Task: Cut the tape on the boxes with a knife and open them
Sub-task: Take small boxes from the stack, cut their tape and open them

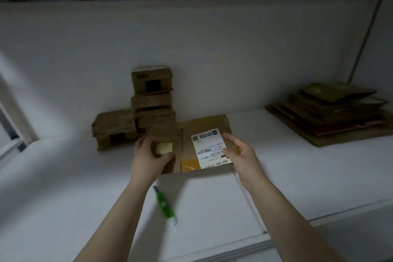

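- Fingers (143,142) of the left hand (148,155) are curling over the left end of a flat brown cardboard box (204,125), thumb pinching it, likely steadying it for cutting.
- Behind them, a stack of small taped brown boxes (152,91) is waiting at the back edge of the white counter (212,198).
- A green-handled utility knife (164,204) is lying loose near the counter's front edge, in neither hand but within easy reach.
- The box's white shipping label (209,147) is facing up.
- The right hand (240,151) is gripping the box's right edge, fingers narrowly closing on it, seemingly squaring it.
- A pile of flattened cardboard (331,112) is sitting at the back right corner, probably finished boxes.
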